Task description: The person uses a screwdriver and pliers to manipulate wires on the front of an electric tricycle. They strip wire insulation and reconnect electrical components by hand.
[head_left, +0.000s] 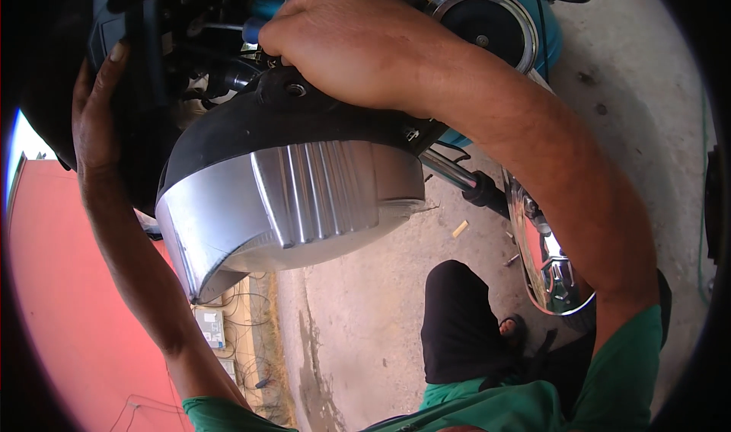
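A motor vehicle's headlamp housing [289, 188], silver below and black above, hangs tilted in the centre, partly detached-looking. My right hand [312, 40] is closed on a blue-handled screwdriver [252, 30], whose metal shaft points left into dark fittings and wires above the housing. My left hand [100, 108] grips a black panel [118, 20] at the upper left, thumb and fingers along its edge; some fingertips are hard to make out. My right wrist hides part of the area behind the housing.
A teal body part with a round chrome-rimmed fitting [481, 30] is at the upper right. A metal tube [453, 171] and a chrome mirror-like part [537, 272] sit below. Concrete ground [365, 318], my knee, a pink surface [61, 264] and a grey box with cables [209, 327] show around.
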`<state>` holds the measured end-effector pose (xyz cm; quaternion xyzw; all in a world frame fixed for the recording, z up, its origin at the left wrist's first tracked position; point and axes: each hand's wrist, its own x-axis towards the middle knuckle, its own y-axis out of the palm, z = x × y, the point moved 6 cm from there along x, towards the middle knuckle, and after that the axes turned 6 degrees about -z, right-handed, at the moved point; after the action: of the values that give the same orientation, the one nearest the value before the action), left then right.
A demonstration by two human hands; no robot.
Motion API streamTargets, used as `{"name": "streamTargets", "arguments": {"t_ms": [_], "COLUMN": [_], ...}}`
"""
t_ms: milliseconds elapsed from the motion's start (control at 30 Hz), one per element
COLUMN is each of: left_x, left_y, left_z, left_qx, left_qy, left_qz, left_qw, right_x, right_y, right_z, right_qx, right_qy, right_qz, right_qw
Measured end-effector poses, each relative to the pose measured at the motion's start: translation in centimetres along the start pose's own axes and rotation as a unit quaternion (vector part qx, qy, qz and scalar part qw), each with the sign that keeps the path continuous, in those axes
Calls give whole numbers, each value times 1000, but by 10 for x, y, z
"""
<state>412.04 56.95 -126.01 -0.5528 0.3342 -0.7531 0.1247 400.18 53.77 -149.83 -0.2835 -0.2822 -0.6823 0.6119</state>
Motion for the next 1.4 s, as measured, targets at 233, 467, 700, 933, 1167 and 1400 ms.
{"name": "streamTargets", "arguments": {"t_ms": [233,467,700,933,1167,1400], "left_x": [1,10,11,4,5,4], "left_y": [-2,5,3,4,1,2], "left_z": [-4,-3,3,-12,-4,-11], "left_qx": [-1,-61,-54,-77,-94,-93], "left_qy": [3,-5,5,13,-26,-38], "left_qz": [1,48,57,69,61,85], "left_qw": [1000,997,997,995,993,991], "right_x": [-2,-8,-4,10,9,-5], "right_y": [-7,-49,-42,21,5,10], "right_z": [-6,11,11,-19,-11,1], "right_qx": [94,259,233,622,255,-7], "right_qy": [8,19,166,226,139,-48], "right_qz": [-44,82,78,27,-81,-239], "right_qw": [995,962,955,749,953,970]}}
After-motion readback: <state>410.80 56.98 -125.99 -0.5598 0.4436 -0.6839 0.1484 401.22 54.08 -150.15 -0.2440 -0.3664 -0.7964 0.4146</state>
